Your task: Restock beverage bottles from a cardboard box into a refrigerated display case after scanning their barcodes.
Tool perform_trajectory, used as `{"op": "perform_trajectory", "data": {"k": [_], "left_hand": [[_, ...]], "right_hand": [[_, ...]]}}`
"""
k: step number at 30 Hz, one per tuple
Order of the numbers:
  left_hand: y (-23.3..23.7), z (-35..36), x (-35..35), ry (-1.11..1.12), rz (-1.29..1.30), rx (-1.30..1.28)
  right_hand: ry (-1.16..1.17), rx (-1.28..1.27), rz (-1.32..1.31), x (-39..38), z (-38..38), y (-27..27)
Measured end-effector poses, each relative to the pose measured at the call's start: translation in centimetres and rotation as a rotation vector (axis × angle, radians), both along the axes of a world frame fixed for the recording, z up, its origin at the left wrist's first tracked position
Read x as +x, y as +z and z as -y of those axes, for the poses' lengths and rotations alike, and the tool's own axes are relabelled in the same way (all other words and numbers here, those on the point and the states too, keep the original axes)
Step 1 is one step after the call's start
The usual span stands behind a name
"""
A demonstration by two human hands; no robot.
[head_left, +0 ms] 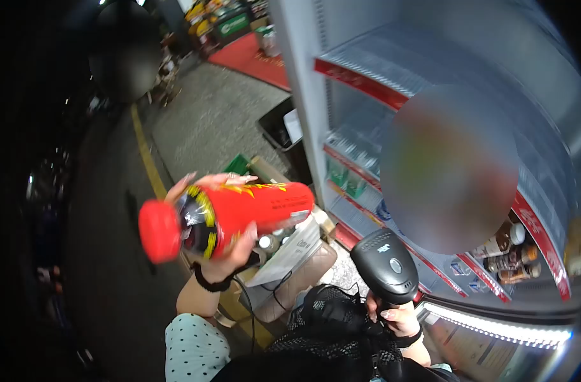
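Observation:
My left hand (238, 251) is wrapped round a large red-labelled drink bottle (259, 207), thumb on the near side and fingertips over the far side. It lies nearly level, its red cap pointing left, with dark liquid at the neck and yellow print on the label. Low on the right, my right hand (400, 318) grips the handle of a black barcode scanner (387, 267), whose head tilts up and away from me. The two are held apart. Part of the bottle's underside is hidden by my palm.
A refrigerated shelf unit (360, 86) with red price strips stands at the right, several bottles (510, 254) on its lower shelves. Below my left hand are a paper sheet (290, 254) and a cable (251, 312). A black bin (278, 124) stands beyond. Blurred discs hide two areas.

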State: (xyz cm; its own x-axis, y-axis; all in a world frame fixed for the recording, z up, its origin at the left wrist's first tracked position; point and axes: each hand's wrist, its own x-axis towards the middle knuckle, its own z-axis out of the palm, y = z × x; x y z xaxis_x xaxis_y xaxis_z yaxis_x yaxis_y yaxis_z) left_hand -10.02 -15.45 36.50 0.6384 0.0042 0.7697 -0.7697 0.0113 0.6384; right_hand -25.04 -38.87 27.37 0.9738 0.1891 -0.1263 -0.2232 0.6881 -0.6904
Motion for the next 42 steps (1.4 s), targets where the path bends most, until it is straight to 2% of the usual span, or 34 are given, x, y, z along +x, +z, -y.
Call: {"op": "perform_trajectory", "data": {"k": [2, 4, 9, 11, 15, 17, 20, 23, 27, 29, 33, 35, 37, 39, 41, 42], "left_hand": [[-1.8, -2.9, 1.7, 0.098, -0.144, -0.003], [-4.6, -6.0, 3.6, 0.258, -0.237, 0.121], [-13.2, -12.4, 9.9, 0.444, -0.389, 0.490], [-17.0, -14.1, 12.3, 0.438, -0.588, 0.502], [-24.3, -16.8, 15.9, 0.420, -0.706, 0.501], [-27.9, -17.8, 16.9, 0.379, -0.838, 0.570], [-33.3, -19.0, 17.6, 0.344, -0.946, 0.616], [-36.2, -19.3, 17.5, 0.253, -1.032, 0.631], [-37.5, -19.1, 17.3, 0.051, -1.112, 0.783], [-38.0, -19.1, 17.1, -0.095, -1.034, 0.797], [-37.5, -18.5, 17.4, -0.123, -1.062, 0.978], [-35.7, -18.5, 18.2, -0.218, -1.286, 1.035], [-35.1, -19.1, 18.7, -0.336, -1.327, 1.114], [-32.1, -18.6, 18.5, -0.384, -1.480, 1.122], [-32.9, -19.2, 18.7, -0.210, -1.301, 1.532], [-31.3, -18.7, 18.9, -0.223, -1.347, 1.639]], "right_hand": [[-0.021, -0.130, -0.002, 0.7, 0.0, -1.4], [-0.058, -0.312, 0.028, 2.0, -0.8, -1.9], [-0.222, -0.253, -0.014, 5.0, -3.4, -2.2], [-0.245, -0.267, -0.072, 5.9, -4.3, -2.1], [-0.265, -0.315, -0.088, 7.1, -5.7, -2.5], [-0.330, -0.231, -0.142, 7.4, -6.3, -2.2], [-0.387, -0.262, -0.167, 8.0, -6.7, -2.6], [-0.460, -0.247, -0.153, 8.6, -7.0, -3.3], [-0.534, -0.270, -0.216, 8.8, -7.2, -3.8], [-0.558, -0.270, -0.267, 8.4, -6.9, -3.9], [-0.648, -0.260, -0.300, 8.3, -7.2, -3.6], [-0.721, -0.253, -0.295, 8.2, -7.5, -3.3], [-0.729, -0.276, -0.305, 7.7, -7.2, -3.0], [-0.722, -0.319, -0.354, 7.7, -7.1, -2.4], [-0.704, -0.267, -0.369, 7.1, -6.5, -2.8], [-0.674, -0.217, -0.351, 6.9, -6.1, -3.1]]}}
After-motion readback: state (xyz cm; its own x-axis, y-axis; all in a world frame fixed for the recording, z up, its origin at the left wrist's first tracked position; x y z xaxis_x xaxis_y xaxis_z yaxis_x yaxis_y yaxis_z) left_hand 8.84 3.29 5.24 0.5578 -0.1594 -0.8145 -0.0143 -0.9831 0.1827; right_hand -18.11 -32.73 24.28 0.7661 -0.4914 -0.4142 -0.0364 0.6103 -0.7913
